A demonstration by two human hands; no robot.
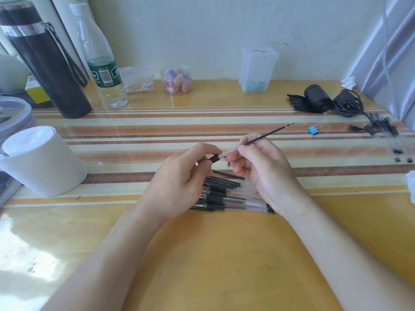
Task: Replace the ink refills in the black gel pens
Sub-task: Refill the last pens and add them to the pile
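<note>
Above pen pile (231, 196): left hand (179, 182) grip pinches pen barrel (213, 158); right hand (262, 169) grip pinches refill (267, 135).

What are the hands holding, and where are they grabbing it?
The left hand pinches the pen by its black grip. The right hand holds the refill near its clear end, with the tip pointing away.

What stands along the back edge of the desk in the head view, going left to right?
Tall black flask with a silver band → clear plastic water bottle with a green label → clear box of cotton swabs → round clear jar of pink and purple pieces → tall translucent lidded box → black roll → coiled black cable.
</note>
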